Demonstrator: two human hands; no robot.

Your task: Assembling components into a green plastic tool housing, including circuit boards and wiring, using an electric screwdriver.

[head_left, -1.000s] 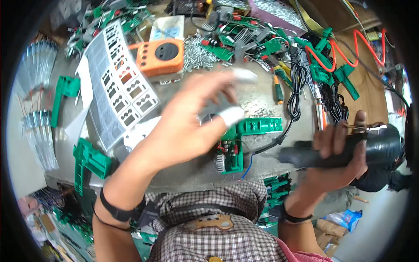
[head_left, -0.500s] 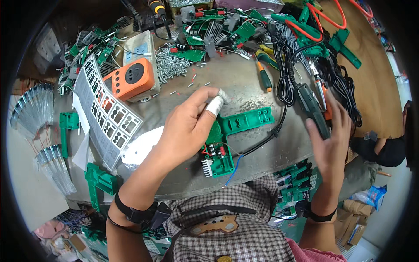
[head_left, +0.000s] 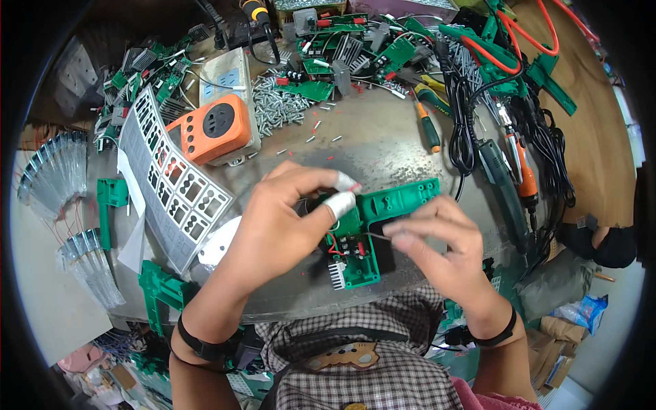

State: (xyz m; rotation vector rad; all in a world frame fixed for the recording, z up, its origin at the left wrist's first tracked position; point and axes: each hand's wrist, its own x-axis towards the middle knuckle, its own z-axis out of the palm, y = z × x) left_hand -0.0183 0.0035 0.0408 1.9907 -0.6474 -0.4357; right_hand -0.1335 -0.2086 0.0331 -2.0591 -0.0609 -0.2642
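both hands meet low: left hand (head_left: 283,219) curled, right hand (head_left: 441,242) pinching.

All positions are referenced to the orange socket tester (head_left: 213,130) on the metal table. A flat silver-grey box (head_left: 229,75) with pale blue label patches lies directly behind and beneath the tester, touching it. A white-and-grey printed sheet (head_left: 174,184) with rows of dark rectangular cut-outs lies just left of and in front of the tester, tilted diagonally. A blue-and-white plastic bag (head_left: 581,311) lies far to the right, off the table, on the floor. No screens or signs are visible.
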